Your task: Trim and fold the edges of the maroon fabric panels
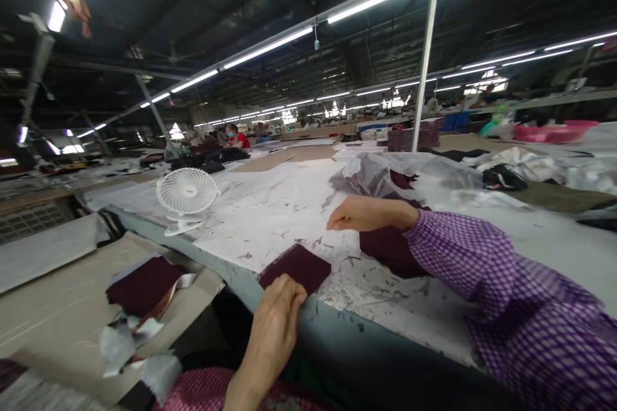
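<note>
A small dark maroon fabric piece (301, 266) lies flat at the near edge of the white-covered table (250, 205). On its near corner is my left hand (276, 311), fingers pinched together at the fabric. My right hand (367, 213) hovers over the table further back and to the right, its fingers curled closed and pointing left. What those fingers hold, if anything, is hidden. Beneath the right wrist lies more maroon fabric (388, 253), partly covered by the purple checked sleeve (463, 244). Dark thread scraps and lint are scattered around both pieces.
A small white fan (187, 196) stands at the table's left edge. Clear plastic sheeting (369, 173) sits behind my right hand. Lower left, a tan surface (58, 305) bears another maroon piece (147, 286) and white scraps. A white pole (428, 51) rises behind the plastic.
</note>
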The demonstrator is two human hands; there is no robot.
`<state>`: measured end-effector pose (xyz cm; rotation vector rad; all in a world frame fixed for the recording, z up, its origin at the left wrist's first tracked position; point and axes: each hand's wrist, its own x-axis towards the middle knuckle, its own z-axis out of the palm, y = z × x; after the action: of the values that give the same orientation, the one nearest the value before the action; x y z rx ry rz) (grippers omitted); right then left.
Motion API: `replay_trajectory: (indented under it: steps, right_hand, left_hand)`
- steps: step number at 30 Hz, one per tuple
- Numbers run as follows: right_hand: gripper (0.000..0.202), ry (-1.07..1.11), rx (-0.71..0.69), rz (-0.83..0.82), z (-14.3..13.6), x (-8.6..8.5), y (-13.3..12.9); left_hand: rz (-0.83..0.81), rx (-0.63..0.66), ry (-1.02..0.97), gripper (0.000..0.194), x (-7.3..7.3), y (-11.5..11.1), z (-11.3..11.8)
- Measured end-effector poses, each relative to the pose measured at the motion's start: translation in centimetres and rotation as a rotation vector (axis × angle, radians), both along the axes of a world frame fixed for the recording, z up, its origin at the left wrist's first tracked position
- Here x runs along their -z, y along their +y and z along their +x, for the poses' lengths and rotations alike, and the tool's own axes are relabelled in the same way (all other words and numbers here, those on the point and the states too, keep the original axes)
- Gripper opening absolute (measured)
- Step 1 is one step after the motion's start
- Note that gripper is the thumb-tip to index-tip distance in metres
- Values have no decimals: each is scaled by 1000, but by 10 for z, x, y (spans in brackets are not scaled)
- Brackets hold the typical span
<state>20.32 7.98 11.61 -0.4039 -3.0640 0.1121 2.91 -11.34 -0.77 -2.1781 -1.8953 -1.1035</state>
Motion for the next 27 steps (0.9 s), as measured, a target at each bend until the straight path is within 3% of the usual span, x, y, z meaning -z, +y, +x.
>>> replay_trajectory:
  steps: [3,5,9,13,17,21,27]
  right_hand:
    - [29,-52,-292,-164,-24,21,-25]
    - [30,-114,-418,-143,-32,32,-37]
    - [41,-188,-423,-56,-31,38,-48]
    - [43,-190,-394,17,-26,36,-51]
    - [42,-188,-397,44,-26,36,-54]
    - [41,-210,-390,66,-28,36,-57]
    - [32,-216,-371,24,-29,32,-51]
  left_hand:
    - [-102,110,-127,25,-6,-14,5]
    - [-64,22,-162,22,-6,-11,-2]
    - [96,-338,0,19,2,22,-25]
    - [-92,-477,146,18,-2,56,-29]
    - [-335,-367,-83,10,-16,71,-25]
    - [-351,-264,-359,23,-25,80,-29]
    - [-396,-273,-231,21,-21,85,-28]
